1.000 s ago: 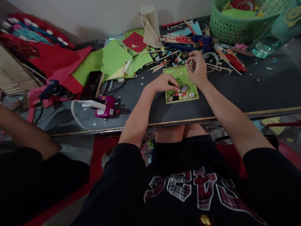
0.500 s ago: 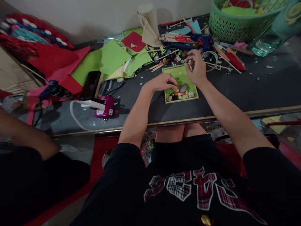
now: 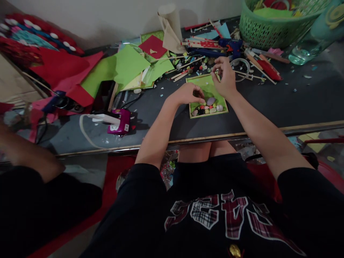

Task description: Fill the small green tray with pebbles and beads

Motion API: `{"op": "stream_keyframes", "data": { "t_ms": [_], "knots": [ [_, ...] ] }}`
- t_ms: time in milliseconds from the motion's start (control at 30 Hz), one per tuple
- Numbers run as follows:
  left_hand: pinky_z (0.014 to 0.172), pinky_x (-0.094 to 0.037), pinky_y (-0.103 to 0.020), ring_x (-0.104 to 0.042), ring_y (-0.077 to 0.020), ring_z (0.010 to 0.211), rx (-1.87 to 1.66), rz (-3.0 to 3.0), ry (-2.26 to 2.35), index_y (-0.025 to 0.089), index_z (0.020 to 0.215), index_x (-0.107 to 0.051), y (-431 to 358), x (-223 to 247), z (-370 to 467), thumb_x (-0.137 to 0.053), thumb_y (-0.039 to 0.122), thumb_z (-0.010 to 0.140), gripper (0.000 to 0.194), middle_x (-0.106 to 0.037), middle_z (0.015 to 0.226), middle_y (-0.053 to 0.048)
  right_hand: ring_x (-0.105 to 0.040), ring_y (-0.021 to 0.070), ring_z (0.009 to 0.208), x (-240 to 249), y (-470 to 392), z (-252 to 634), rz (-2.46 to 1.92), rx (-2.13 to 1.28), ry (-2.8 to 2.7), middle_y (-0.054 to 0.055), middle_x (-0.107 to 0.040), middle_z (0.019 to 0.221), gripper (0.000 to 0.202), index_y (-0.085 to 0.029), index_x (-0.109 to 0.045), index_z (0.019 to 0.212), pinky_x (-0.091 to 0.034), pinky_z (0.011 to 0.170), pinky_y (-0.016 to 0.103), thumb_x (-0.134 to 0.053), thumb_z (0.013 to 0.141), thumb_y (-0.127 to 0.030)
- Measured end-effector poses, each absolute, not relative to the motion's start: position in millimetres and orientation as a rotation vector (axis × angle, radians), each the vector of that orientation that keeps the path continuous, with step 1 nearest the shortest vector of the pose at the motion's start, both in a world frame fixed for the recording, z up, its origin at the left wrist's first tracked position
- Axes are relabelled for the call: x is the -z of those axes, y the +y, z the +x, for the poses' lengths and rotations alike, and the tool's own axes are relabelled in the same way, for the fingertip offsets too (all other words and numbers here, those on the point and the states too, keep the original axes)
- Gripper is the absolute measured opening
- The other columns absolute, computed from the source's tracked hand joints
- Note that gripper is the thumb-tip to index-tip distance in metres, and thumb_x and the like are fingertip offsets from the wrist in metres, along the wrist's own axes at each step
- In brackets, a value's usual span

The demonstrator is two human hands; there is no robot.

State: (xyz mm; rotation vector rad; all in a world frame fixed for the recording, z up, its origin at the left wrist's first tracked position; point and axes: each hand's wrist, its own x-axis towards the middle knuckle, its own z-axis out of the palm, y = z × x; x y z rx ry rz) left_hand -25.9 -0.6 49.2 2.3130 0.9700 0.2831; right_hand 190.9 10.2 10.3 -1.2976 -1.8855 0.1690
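Note:
A small light-green panel (image 3: 207, 85) with a raised straw-coloured rim lies on the dark table. Along its lower edge sit several painted pebbles, among them a white stone (image 3: 219, 108) and, above the row, a larger grey-purple stone (image 3: 211, 101). My left hand (image 3: 189, 94) hangs over the panel's left side, thumb and bent fingers apart, fingertips close by the yellow and red pebbles. Whether it touches one cannot be seen. Over the upper right corner, my right hand (image 3: 225, 76) is raised with loosely curled, parted fingers; nothing shows in it.
Behind the panel lie loose pebbles, sticks and a blue glue gun (image 3: 231, 44). A green basket (image 3: 264, 30) and a bottle (image 3: 303, 46) stand at right. Coloured paper (image 3: 131, 66), a phone (image 3: 104, 95) and a purple power adapter (image 3: 119, 122) are at left, near another person's arm (image 3: 29, 154).
My left hand's fingers have lifted and spread away from the thumb over the pebbles. The panel appears slightly shifted right. My right hand stays almost still; the other person's arm moved slightly left.

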Motion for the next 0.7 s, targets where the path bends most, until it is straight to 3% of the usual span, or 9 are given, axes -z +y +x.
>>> {"op": "stream_keyframes", "data": {
  "t_ms": [100,267,500,700],
  "knots": [
    [0.099,-0.05,-0.036,-0.068,-0.0273,0.106,-0.254,2.367,0.947,0.02,0.094,-0.08,4.6,-42.2,-24.7,-0.077,0.052,0.074,0.038,-0.078,0.102,-0.008,-0.064,0.0288,0.102,-8.9,12.3,191.6,-1.309,-0.191,-1.885,0.011,-0.066,0.114,0.041,-0.028,-0.046,0.127,-0.057,0.098,0.052,-0.043,0.101,-0.059],
    [0.112,-0.041,-0.051,-0.049,-0.0388,0.133,-0.243,2.358,1.108,0.024,0.095,-0.079,13.0,-25.5,-25.5,-0.077,0.057,0.072,0.039,-0.065,0.13,-0.012,-0.064,0.0304,0.104,-10.2,10.9,189.4,-1.307,-0.212,-1.898,0.012,-0.066,0.114,0.039,-0.027,-0.045,0.127,-0.054,0.1,0.054,-0.047,0.099,-0.053],
    [0.117,-0.033,-0.055,-0.037,-0.041,0.142,-0.209,2.309,1.137,0.025,0.09,-0.077,17.8,-20.1,-25.6,-0.078,0.056,0.072,0.036,-0.054,0.144,-0.01,-0.062,0.0299,0.113,-14.5,2.2,182.2,-1.262,-0.178,-1.998,0.01,-0.069,0.109,0.031,-0.026,-0.046,0.124,-0.05,0.106,0.051,-0.051,0.095,-0.035],
    [0.121,-0.027,-0.055,-0.03,-0.0418,0.147,-0.284,2.287,1.115,0.022,0.087,-0.074,10.5,-25.7,-26.2,-0.079,0.056,0.071,0.038,-0.05,0.149,-0.01,-0.061,0.0322,0.117,-15.2,4.1,185.3,-1.324,-0.196,-2.016,0.011,-0.071,0.11,0.032,-0.029,-0.049,0.127,-0.048,0.108,0.057,-0.05,0.099,-0.045]
  ]
}}
